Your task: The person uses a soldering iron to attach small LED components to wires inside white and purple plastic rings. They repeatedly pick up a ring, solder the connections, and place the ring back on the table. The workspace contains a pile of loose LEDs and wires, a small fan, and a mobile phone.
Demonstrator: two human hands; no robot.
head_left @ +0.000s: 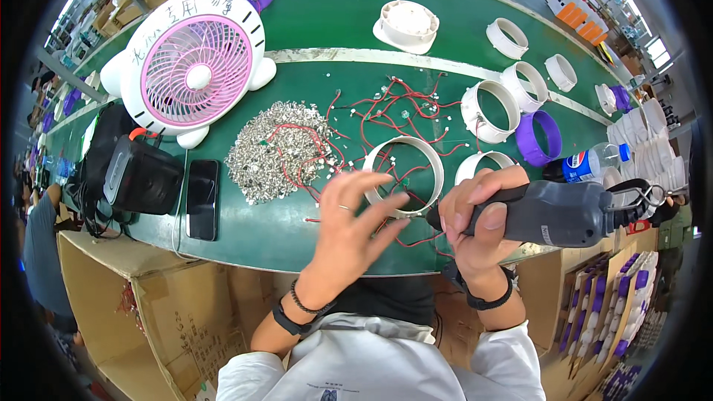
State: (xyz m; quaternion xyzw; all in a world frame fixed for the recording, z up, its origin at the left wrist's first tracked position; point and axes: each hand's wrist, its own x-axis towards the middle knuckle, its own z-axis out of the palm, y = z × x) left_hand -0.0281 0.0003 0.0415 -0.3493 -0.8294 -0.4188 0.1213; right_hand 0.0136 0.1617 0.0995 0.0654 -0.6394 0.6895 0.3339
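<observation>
- Head view: left hand point(349, 212), fingers spread, steadies a white plastic ring point(405, 176) on the green bench point(312, 22).
- Right hand point(475, 215) clamped on a grey electric screwdriver point(549, 212), tip at the ring's near rim.

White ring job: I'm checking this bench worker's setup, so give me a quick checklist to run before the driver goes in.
1. Left hand steadies the white ring: ok, fingers rest on its rim.
2. Right hand grips the driver: ok.
3. Driver tip at the ring: ok, at its near edge.
4. Tip seated on a screw: cannot tell, hidden.
5. Red wires away from the tip: not ok, some run through the ring.
6. Screw pile close by: ok.
</observation>
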